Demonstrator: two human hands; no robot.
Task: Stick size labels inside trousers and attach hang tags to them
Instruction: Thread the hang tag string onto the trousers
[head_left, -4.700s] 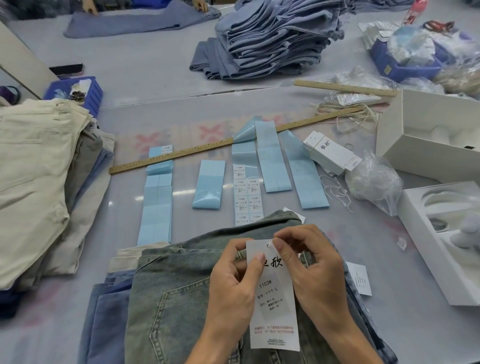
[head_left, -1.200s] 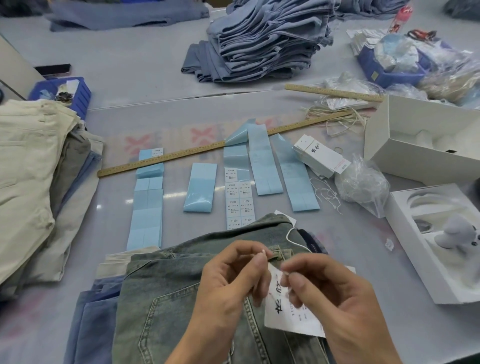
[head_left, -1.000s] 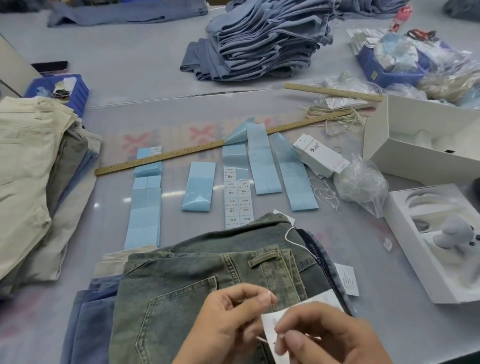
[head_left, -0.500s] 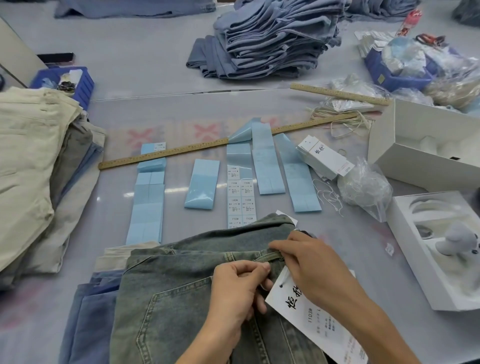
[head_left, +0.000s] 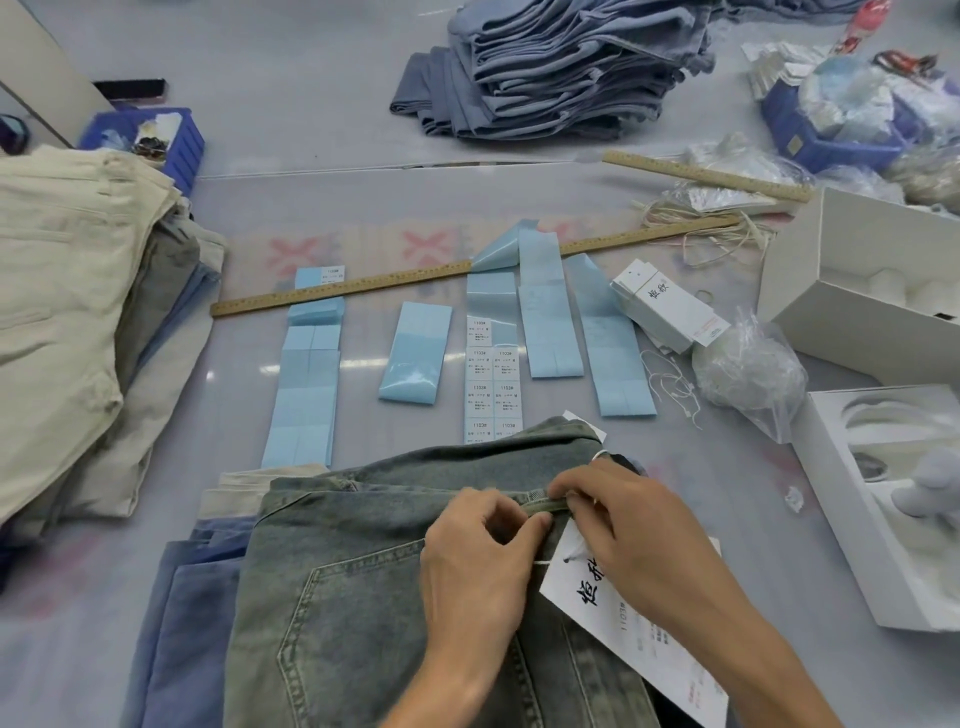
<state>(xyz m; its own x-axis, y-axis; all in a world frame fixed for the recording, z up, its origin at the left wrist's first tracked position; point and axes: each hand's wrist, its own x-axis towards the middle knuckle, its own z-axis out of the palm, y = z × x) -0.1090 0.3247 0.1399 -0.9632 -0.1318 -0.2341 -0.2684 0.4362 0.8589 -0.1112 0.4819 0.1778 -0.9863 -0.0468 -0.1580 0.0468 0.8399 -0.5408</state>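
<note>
Grey-green washed jeans (head_left: 363, 597) lie back side up on top of a stack at the near table edge. My left hand (head_left: 478, 561) pinches the belt loop (head_left: 540, 503) at the waistband. My right hand (head_left: 639, 525) pinches the same spot from the right, fingers at the tag's white string (head_left: 545, 563). A white hang tag (head_left: 623, 623) with black print lies tilted on the jeans under my right wrist. Strips of light blue label backing and a sheet of white size labels (head_left: 493, 384) lie beyond the jeans.
Beige trousers (head_left: 67, 312) are piled at left, folded blue jeans (head_left: 561, 67) at the back. A wooden ruler (head_left: 415, 275) crosses the middle. A pack of hang tags (head_left: 670, 312), a plastic bag (head_left: 748, 374) and open white boxes (head_left: 883, 301) sit at right. Blue bins stand at both back corners.
The hands rose from the near edge back to the waistband. The tag now lies on the jeans by the belt loop, both hands pinching at the loop.
</note>
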